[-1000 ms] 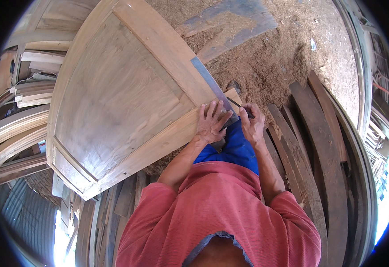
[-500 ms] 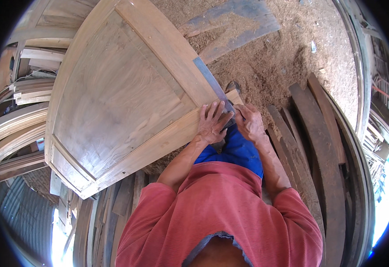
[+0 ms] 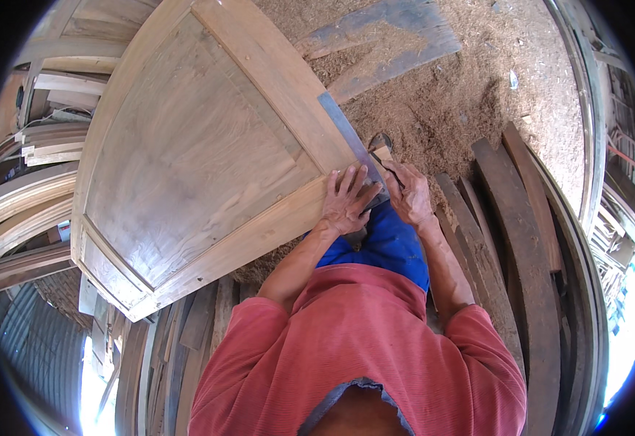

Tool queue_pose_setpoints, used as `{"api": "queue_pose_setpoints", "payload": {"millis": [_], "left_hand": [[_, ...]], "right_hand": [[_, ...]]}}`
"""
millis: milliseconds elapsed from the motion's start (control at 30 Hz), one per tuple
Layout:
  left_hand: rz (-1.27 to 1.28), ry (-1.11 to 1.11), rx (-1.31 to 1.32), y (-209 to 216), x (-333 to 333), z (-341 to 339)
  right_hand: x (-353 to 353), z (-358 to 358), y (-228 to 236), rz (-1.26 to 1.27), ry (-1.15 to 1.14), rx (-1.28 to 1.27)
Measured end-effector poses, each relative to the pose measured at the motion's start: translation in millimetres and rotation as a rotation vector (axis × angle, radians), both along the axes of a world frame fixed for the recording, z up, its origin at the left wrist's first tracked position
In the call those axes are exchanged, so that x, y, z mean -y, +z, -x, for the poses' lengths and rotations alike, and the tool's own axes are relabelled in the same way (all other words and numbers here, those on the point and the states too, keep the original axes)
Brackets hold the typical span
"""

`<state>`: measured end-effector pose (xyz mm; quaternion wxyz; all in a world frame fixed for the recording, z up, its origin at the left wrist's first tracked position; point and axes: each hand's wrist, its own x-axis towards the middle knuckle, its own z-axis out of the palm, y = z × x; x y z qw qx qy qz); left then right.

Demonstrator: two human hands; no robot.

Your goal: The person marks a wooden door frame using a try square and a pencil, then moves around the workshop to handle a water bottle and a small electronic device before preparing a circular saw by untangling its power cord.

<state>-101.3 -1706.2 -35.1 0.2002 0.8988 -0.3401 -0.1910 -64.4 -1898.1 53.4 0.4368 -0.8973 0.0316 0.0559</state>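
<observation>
The wooden panel (image 3: 201, 152) lay in front of me, from the centre of the scene out to the left, its near right corner close to my body. It was pale brown: a frame of flat boards around a large inset field with swirling grain, plus a narrow inset field at the left end. The surface showed a bright sheen toward the near left, and a small dark spot marked the near frame board. A blue-grey strip (image 3: 340, 122) lay along the right edge of the frame, running down to the near right corner.

The far tip of the panel was cut off by the upper limit of the view. My left hand covered part of the near right corner. A dark piece showed beside my left thumb; its full shape was hidden.

My left hand (image 3: 345, 202) was open, palm down, fingers spread toward the far side, pressed on the corner with the fingertips near the strip. My right hand (image 3: 409, 196), just to the right of the corner, was closed in a pinch on a slim dark object (image 3: 390, 170). My fingers covered much of that object, and its type could not be determined.
</observation>
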Motion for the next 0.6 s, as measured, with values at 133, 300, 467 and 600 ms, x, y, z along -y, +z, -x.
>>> {"api": "queue_pose_setpoints", "payload": {"millis": [133, 300, 467, 600], "left_hand": [[-0.016, -0.004, -0.001, 0, 1, 0], [-0.004, -0.002, 0.002, -2, 2, 1], [-0.006, -0.008, 0.021, -1, 2, -1], [0.007, -0.019, 0.017, -2, 2, -1]], "right_hand": [[1, 2, -2, -0.001, -0.020, -0.023], [3, -4, 3, -0.040, 0.031, -0.048], [26, 11, 12, 0.026, 0.143, -0.206], [47, 35, 19, 0.106, 0.262, -0.400]]}}
